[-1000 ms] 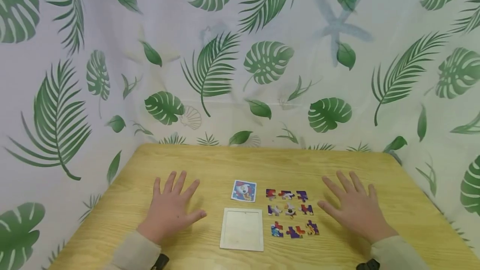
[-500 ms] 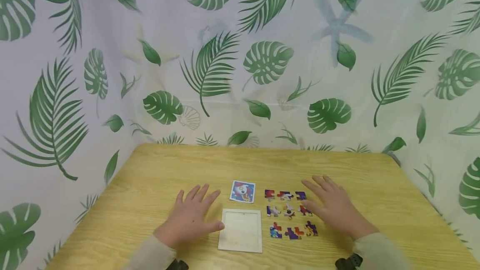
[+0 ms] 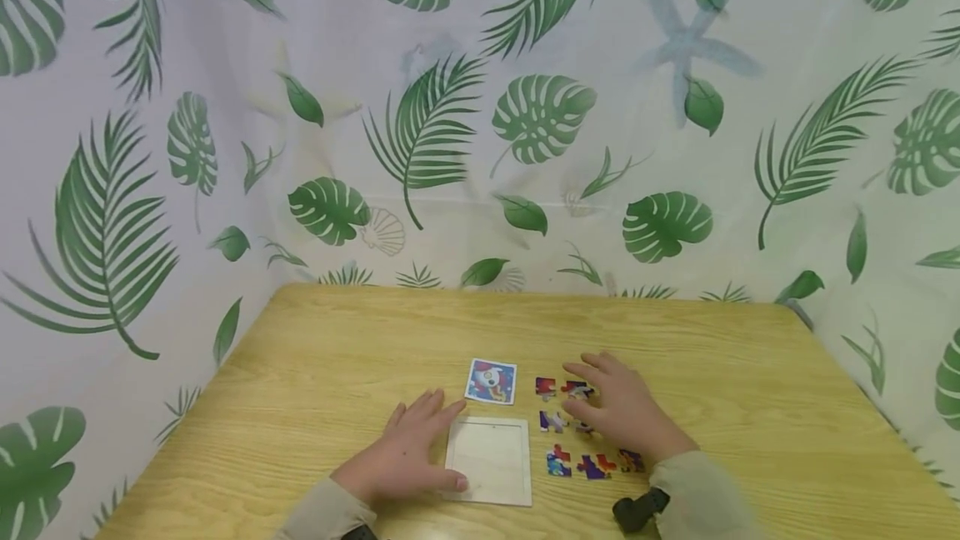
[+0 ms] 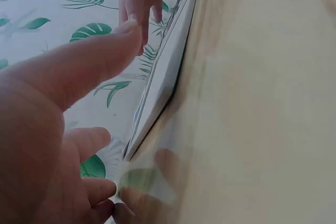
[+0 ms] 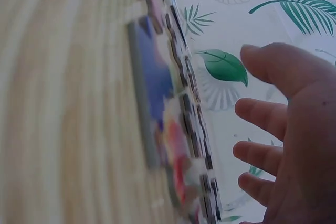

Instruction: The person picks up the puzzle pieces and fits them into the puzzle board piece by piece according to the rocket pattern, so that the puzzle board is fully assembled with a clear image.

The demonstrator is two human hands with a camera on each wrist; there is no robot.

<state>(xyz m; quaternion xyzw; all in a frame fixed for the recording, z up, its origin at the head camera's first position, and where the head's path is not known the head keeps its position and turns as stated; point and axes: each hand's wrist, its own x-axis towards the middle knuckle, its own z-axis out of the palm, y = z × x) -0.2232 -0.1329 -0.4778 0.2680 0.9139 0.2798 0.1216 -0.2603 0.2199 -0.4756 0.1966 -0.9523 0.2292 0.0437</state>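
Observation:
My left hand is spread at the left side of a square wooden puzzle tray. Its thumb reaches over the tray's near-left edge; whether it touches cannot be told. My right hand hovers over the right part of a set of loose jigsaw pieces, fingers extended and apart, hiding several of them. In the right wrist view, a purple and red piece lies on the table below the hand, apart from the fingers. Neither hand holds anything. The bare tray base shows.
Just behind the tray lies a small square picture card with a white cartoon figure on blue. Everything rests on a wooden table. A leaf-print curtain hangs behind and along the sides.
Both hands have moved inward from either side: the left to the tray's edge, the right leftward over the jigsaw pieces. The tray, card and visible pieces keep their places on the table.

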